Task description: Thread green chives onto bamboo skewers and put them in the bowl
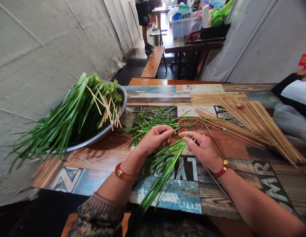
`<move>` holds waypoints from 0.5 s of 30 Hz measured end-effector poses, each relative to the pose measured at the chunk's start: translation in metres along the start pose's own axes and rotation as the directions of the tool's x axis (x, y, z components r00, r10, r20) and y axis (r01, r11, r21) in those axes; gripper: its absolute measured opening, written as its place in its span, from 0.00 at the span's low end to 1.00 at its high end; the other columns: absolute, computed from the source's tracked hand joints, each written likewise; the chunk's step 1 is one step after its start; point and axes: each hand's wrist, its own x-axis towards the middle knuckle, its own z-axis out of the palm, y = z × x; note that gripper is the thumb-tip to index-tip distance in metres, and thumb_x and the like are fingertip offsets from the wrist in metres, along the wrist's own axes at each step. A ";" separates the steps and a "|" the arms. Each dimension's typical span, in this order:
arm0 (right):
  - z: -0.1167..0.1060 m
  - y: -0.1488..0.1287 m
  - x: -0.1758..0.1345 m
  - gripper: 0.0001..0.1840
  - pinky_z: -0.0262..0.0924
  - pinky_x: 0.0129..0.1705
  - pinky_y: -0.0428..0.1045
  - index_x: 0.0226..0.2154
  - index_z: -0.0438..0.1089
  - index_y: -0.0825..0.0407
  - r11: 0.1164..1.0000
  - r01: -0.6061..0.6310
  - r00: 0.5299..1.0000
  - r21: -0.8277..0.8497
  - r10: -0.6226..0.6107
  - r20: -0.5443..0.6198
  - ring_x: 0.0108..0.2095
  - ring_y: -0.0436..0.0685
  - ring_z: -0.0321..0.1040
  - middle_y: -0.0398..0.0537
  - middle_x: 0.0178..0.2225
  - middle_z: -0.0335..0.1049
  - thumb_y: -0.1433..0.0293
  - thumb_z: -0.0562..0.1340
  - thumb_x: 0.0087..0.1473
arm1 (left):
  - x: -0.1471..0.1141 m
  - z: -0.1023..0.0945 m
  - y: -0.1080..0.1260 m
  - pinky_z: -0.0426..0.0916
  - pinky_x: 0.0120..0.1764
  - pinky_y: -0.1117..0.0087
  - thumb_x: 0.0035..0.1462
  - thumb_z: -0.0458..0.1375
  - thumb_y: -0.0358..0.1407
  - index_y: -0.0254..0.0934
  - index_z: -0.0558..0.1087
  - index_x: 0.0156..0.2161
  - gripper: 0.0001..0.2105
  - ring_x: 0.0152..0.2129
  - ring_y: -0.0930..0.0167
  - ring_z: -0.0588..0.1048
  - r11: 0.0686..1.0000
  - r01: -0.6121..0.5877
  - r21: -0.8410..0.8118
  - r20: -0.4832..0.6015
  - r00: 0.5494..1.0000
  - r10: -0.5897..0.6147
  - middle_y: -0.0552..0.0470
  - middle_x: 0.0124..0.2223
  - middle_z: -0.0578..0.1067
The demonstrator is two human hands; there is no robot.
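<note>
While my right hand (pixel 204 147) grips the long green leafy bundle (pixel 168 162), lying lengthwise toward seven o'clock, I cannot tell whether my left hand (pixel 156 137) holds anything.

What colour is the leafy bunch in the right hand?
The leafy bunch is green, with lighter and darker strands; the head view shows it best.

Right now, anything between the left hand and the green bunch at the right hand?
Nothing visible. The left hand is close to the upper end of the green bunch, where the right hand grips it. Loose stalks lie on the table beyond the left hand, not in between. Left-hand contact: can't tell.
</note>
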 end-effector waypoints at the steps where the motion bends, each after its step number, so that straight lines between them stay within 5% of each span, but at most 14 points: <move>1: 0.000 0.000 -0.001 0.16 0.53 0.17 0.43 0.41 0.75 0.51 1.000 -0.001 1.000 0.000 0.001 0.003 0.18 0.49 0.60 0.42 0.19 0.64 0.61 0.57 0.56 | 0.000 0.000 0.000 0.53 0.19 0.79 0.54 0.59 0.44 0.32 0.72 0.34 0.14 0.14 0.82 0.60 1.000 -0.002 0.005 0.004 1.000 0.002 0.58 0.21 0.66; 15: 0.000 -0.004 -0.003 0.15 0.56 0.21 0.44 0.43 0.73 0.53 0.982 0.104 0.994 -0.160 -0.105 0.007 0.23 0.49 0.65 0.44 0.27 0.73 0.66 0.58 0.56 | -0.004 0.012 0.002 0.55 0.18 0.81 0.52 0.60 0.44 0.32 0.68 0.32 0.14 0.14 0.82 0.61 0.996 0.001 -0.088 0.004 1.000 -0.001 0.59 0.20 0.67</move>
